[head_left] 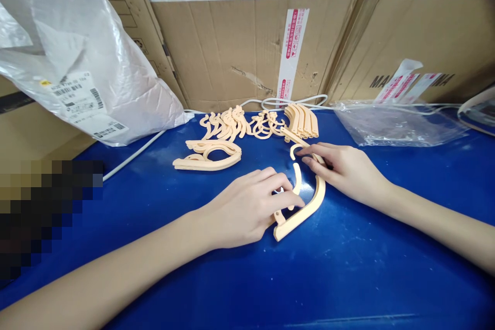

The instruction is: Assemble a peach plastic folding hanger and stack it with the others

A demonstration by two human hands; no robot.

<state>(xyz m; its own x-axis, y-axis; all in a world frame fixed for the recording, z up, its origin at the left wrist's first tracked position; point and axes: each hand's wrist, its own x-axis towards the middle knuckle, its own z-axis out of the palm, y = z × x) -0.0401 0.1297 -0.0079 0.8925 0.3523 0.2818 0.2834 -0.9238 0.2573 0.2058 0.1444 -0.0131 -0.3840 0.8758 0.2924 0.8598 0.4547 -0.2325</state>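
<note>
A peach plastic folding hanger (309, 206) lies on the blue table (348, 268) between both hands. My left hand (247, 206) rests on its near end, fingers curled and pressing the inner curved piece. My right hand (344, 170) grips the hanger's far end, fingertips pinched round the hook part. Behind them lies a folded hanger (207, 157), and further back a row of several more peach hanger parts (263, 122).
Cardboard boxes (240, 51) wall off the back of the table. A large white plastic bag (77, 62) sits at the left, a clear plastic bag (394, 124) at the right. A white cable (131, 157) runs along the back edge.
</note>
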